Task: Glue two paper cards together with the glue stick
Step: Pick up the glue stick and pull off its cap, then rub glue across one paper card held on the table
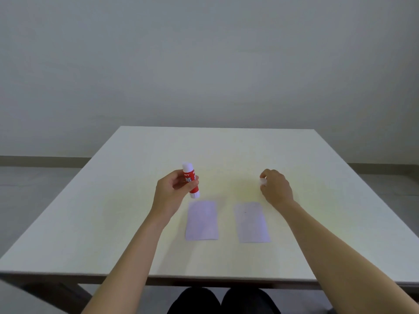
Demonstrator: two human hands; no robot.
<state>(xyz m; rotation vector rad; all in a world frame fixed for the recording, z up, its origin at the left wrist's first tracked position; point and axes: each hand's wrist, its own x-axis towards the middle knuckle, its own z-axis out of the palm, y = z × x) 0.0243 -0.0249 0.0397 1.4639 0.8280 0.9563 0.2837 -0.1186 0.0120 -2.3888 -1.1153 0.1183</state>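
Observation:
Two pale lilac paper cards lie flat side by side on the table, the left card (pixel 202 220) and the right card (pixel 252 222), a gap between them. My left hand (pixel 170 193) holds a red and white glue stick (pixel 191 180) nearly upright just beyond the left card, its white glue end showing at the top. My right hand (pixel 276 188) is beyond the right card, fingers closed on a small white cap (pixel 262 181) close to the table top.
The white table (pixel 226 150) stretches far beyond the cards, with its front edge near my knees. A plain grey wall stands behind it.

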